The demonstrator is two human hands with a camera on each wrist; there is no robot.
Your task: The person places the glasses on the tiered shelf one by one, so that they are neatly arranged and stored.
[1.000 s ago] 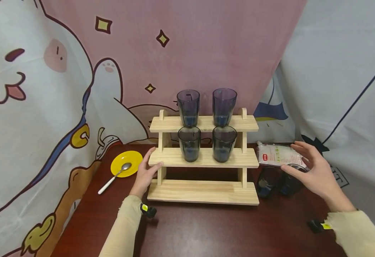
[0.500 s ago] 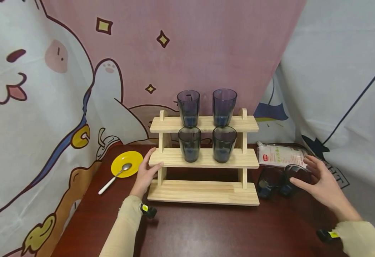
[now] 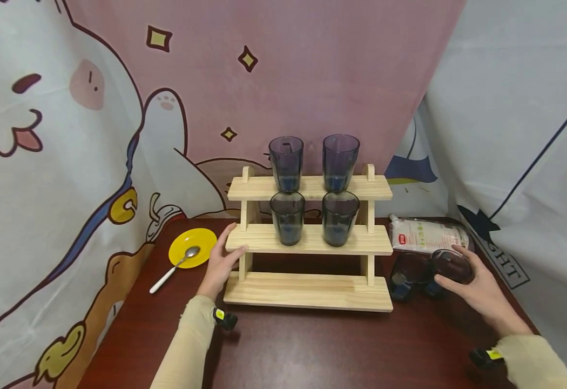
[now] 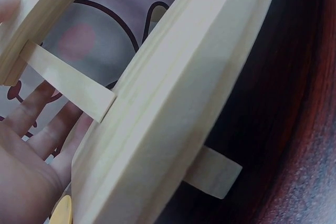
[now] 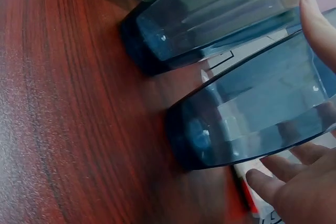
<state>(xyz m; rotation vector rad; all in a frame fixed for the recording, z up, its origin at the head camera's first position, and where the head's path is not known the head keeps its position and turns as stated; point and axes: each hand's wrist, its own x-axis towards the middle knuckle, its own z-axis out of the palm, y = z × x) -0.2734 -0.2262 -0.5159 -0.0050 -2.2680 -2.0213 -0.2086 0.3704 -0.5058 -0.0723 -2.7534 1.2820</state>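
A three-tier wooden display rack [image 3: 308,292] stands mid-table. My left hand [image 3: 219,265] grips the left end of its middle shelf, thumb in front and fingers behind, as the left wrist view also shows. To the rack's right, two dark blue glass tumblers stand side by side on the table. Around the outer tumbler [image 5: 252,111] my right hand [image 3: 483,294] curls near the rim, the thumb on one side and the fingers on the other. The inner tumbler [image 5: 210,19] is close beside it. Two tumblers [image 3: 288,219] occupy the middle shelf, and two more [image 3: 340,162] the top shelf.
Behind the right-hand tumblers lies a white printed packet [image 3: 429,233]. On the left, a spoon [image 3: 174,270] leans on a yellow plate [image 3: 201,235]. Printed cloth [image 3: 361,65] hangs close behind and beside the dark red table [image 3: 303,346].
My right hand has come down from above the packet, moved out to the right of the outer tumbler, and closed around it near the rim. The left hand stays on the rack.
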